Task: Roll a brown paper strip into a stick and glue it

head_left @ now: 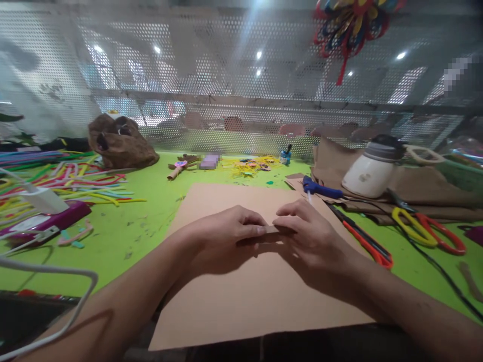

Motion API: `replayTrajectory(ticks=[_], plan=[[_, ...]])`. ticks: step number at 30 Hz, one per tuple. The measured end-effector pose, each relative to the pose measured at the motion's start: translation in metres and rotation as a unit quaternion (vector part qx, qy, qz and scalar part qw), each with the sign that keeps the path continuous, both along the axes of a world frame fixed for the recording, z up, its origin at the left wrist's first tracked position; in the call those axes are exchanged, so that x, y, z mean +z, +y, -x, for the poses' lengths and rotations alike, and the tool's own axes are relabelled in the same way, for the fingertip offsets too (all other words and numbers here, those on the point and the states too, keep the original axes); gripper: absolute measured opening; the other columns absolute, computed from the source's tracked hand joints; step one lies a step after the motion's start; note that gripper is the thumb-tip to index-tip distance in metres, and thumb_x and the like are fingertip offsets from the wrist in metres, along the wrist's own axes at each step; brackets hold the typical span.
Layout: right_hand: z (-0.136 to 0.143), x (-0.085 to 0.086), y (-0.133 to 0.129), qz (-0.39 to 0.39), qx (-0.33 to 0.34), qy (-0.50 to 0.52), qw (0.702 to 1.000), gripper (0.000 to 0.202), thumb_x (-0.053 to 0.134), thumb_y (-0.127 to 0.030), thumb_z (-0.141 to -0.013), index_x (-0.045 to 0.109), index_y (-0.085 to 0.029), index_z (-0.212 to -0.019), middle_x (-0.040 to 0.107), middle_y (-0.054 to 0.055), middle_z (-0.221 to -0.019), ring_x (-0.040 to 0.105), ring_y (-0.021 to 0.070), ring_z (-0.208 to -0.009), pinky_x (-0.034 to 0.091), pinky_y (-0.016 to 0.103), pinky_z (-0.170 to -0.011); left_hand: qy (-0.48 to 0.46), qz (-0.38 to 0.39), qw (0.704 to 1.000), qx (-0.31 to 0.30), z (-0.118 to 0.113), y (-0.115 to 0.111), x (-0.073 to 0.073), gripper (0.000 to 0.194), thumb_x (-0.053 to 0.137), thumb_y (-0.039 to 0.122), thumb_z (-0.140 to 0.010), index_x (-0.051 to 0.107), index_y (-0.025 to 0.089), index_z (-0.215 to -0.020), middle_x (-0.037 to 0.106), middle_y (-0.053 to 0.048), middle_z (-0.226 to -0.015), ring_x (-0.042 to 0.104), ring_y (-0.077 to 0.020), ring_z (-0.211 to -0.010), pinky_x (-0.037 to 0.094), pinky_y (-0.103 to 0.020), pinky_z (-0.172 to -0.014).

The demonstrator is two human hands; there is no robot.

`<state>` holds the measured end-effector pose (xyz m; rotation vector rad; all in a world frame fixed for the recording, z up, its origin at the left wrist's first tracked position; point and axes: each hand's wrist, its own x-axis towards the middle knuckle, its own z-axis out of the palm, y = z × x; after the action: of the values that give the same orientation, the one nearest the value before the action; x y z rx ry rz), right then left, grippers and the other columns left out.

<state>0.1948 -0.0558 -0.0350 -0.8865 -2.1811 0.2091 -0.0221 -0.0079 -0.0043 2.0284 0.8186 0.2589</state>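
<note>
Green table (pixel 128 236) holds tan paper (pixel 234 301). Over its middle, a bit toward twelve o'clock, left hand (pixel 230 231) and right hand (pixel 313 231) pinch a brown strip (pixel 270 235), maybe rolling it; gentle, even pressing seems needed next.

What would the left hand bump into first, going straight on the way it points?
Past the brown strip it holds, the left hand would probably meet the right hand; depth is unclear.

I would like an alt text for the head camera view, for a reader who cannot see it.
A person's left hand and right hand hold a small brown strip over a large tan sheet on a green table. Scissors, a cutter and a blue glue gun lie at right; colourful pipe cleaners lie at left.
</note>
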Motion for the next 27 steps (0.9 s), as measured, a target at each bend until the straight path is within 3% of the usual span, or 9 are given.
replayTrajectory(ticks=[5, 9, 11, 14, 17, 19, 23, 27], plan=[[-0.013, -0.001, 0.011, 0.175, -0.021, 0.065, 0.982, 0.04, 0.063, -0.023, -0.083, 0.055, -0.023, -0.122, 0.061, 0.01, -0.116, 0.06, 0.0233, -0.102, 0.05, 0.041, -0.087, 0.025, -0.098, 0.994, 0.043, -0.005, -0.01, 0.002, 0.03, 0.044, 0.039, -0.091, 0.065, 0.019, -0.095, 0.066, -0.002, -0.085, 0.056, -0.0144, -0.071, 0.039, -0.023, -0.061], [-0.012, -0.004, 0.018, 0.279, -0.056, 0.109, 0.953, 0.025, 0.061, -0.027, -0.085, 0.065, -0.018, -0.107, 0.068, 0.01, -0.103, 0.064, 0.0228, -0.094, 0.052, 0.036, -0.079, 0.02, -0.22, 0.972, 0.083, -0.014, -0.023, 0.0, 0.028, 0.041, 0.033, -0.093, 0.064, 0.02, -0.086, 0.065, -0.001, -0.079, 0.053, -0.0135, -0.067, 0.035, -0.024, -0.057], [-0.009, -0.001, 0.017, 0.274, -0.08, 0.118, 0.951, 0.016, 0.062, -0.025, -0.083, 0.068, -0.017, -0.096, 0.069, 0.008, -0.094, 0.065, 0.0212, -0.086, 0.052, 0.032, -0.072, 0.016, -0.27, 0.959, 0.084, -0.017, -0.027, -0.002, 0.025, 0.043, 0.03, -0.093, 0.062, 0.019, -0.081, 0.063, -0.001, -0.076, 0.051, -0.0125, -0.064, 0.034, -0.025, -0.057], [-0.007, 0.004, 0.011, 0.204, -0.103, 0.091, 0.969, 0.008, 0.061, -0.021, -0.083, 0.068, -0.019, -0.085, 0.068, 0.005, -0.085, 0.062, 0.0181, -0.078, 0.049, 0.029, -0.065, 0.023, -0.3, 0.949, 0.095, -0.019, -0.027, -0.002, 0.024, 0.044, 0.029, -0.093, 0.061, 0.019, -0.079, 0.061, 0.0, -0.074, 0.049, -0.0122, -0.063, 0.033, -0.026, -0.056], [-0.009, 0.006, 0.008, 0.148, -0.099, 0.053, 0.983, 0.007, 0.06, -0.019, -0.084, 0.067, -0.02, -0.083, 0.066, 0.003, -0.082, 0.059, 0.0161, -0.074, 0.046, 0.028, -0.064, 0.044, -0.294, 0.951, 0.083, -0.017, -0.022, -0.002, 0.022, 0.045, 0.028, -0.092, 0.06, 0.019, -0.078, 0.061, 0.0, -0.074, 0.048, -0.012, -0.062, 0.032, -0.026, -0.056], [-0.011, 0.004, 0.009, 0.138, -0.094, 0.026, 0.986, 0.008, 0.061, -0.018, -0.083, 0.068, -0.021, -0.083, 0.064, 0.002, -0.08, 0.058, 0.0156, -0.072, 0.045, 0.028, -0.064, 0.058, -0.292, 0.953, 0.061, -0.015, -0.019, -0.002, 0.02, 0.048, 0.027, -0.091, 0.059, 0.019, -0.076, 0.061, 0.0, -0.073, 0.048, -0.0118, -0.062, 0.031, -0.026, -0.056], [-0.015, 0.004, 0.015, 0.124, -0.068, 0.002, 0.99, 0.011, 0.06, -0.017, -0.084, 0.07, -0.021, -0.083, 0.063, 0.003, -0.08, 0.058, 0.0165, -0.075, 0.045, 0.03, -0.068, 0.061, -0.321, 0.942, 0.079, -0.014, -0.018, -0.002, 0.017, 0.048, 0.028, -0.091, 0.056, 0.019, -0.079, 0.06, 0.0, -0.075, 0.048, -0.0129, -0.064, 0.031, -0.026, -0.057], [-0.017, 0.007, 0.018, 0.092, -0.055, 0.001, 0.994, 0.013, 0.059, -0.017, -0.085, 0.071, -0.021, -0.08, 0.062, 0.004, -0.083, 0.058, 0.0173, -0.08, 0.046, 0.031, -0.072, 0.091, -0.305, 0.947, 0.041, -0.016, -0.013, 0.0, 0.016, 0.046, 0.024, -0.091, 0.057, 0.019, -0.081, 0.061, -0.001, -0.079, 0.051, -0.0135, -0.066, 0.033, -0.026, -0.058]])
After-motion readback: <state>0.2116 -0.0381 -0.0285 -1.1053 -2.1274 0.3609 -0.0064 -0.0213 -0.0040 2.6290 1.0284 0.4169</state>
